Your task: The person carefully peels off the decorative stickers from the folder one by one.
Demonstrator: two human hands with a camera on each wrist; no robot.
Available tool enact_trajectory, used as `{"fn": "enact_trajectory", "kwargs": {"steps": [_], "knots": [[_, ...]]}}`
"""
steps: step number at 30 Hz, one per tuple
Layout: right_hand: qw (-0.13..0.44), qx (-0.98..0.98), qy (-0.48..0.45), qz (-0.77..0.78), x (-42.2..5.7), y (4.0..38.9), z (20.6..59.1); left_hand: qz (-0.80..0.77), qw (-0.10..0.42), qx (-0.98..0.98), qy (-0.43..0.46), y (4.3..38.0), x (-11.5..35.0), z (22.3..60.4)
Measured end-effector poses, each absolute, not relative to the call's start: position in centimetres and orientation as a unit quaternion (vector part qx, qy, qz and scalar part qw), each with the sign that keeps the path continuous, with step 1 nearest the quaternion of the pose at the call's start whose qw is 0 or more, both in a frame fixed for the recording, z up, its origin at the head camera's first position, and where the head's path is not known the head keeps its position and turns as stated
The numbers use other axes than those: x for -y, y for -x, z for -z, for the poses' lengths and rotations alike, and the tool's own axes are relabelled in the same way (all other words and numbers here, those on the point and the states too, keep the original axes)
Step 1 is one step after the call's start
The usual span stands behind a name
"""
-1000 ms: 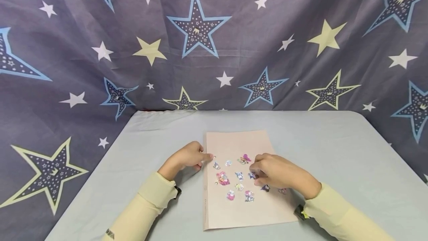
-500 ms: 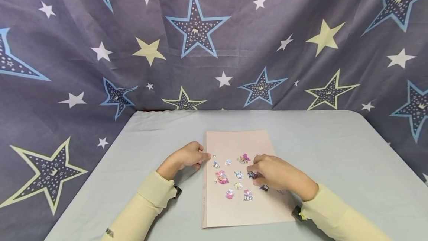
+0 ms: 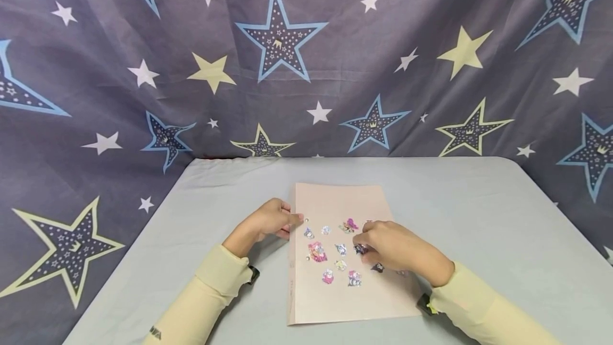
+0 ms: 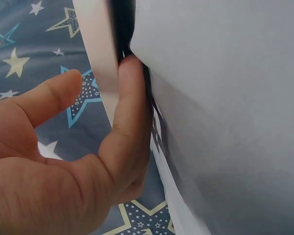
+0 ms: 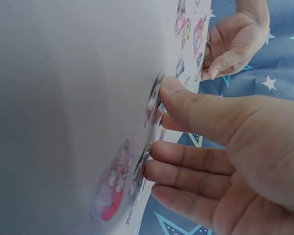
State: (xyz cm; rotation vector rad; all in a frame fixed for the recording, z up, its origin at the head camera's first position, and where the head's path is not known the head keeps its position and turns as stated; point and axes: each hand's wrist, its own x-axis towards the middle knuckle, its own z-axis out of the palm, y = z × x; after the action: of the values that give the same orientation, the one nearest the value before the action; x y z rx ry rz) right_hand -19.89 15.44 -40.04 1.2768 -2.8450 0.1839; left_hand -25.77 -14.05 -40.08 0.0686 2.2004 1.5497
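Observation:
A pale pink folder [image 3: 354,305] lies on the table with shiny cartoon stickers spread over its middle. My right hand [image 3: 397,246] is over its right half, thumb and index fingertips at opposite edges of a dark sticker [image 3: 360,249]. In the right wrist view the thumb lies right at that dark sticker [image 5: 153,103], with the other fingers extended below. My left hand [image 3: 270,222] touches the folder's left edge with a fingertip. In the left wrist view the left thumb stands apart, and a straight finger [image 4: 132,98] lies along the folder edge.
Among the other stickers are a pink one [image 3: 316,252], a purple one [image 3: 350,224] and a pink-and-silver one [image 3: 354,278]. Two small round studs sit near the folder's left edge. A grey-blue cloth [image 3: 460,196] covers the table. A star-patterned curtain [image 3: 330,20] hangs behind.
The whole view shifts slightly. My left fingers move a little at the folder edge, which lifts slightly. My right hand stays at the dark sticker.

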Motion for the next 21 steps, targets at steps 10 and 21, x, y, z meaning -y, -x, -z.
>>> {"fn": "enact_trajectory", "kwargs": {"steps": [10, 21], "knots": [[0.008, 0.921, -0.382, -0.079, -15.16, 19.95, 40.07, -0.549, 0.21, -0.808, -0.018, 25.76, 14.03, 39.92], [0.022, 0.93, -0.359, -0.073, -15.05, 19.81, 39.92, -0.544, 0.203, -0.814, -0.02, 25.81, 13.93, 39.34]]}}
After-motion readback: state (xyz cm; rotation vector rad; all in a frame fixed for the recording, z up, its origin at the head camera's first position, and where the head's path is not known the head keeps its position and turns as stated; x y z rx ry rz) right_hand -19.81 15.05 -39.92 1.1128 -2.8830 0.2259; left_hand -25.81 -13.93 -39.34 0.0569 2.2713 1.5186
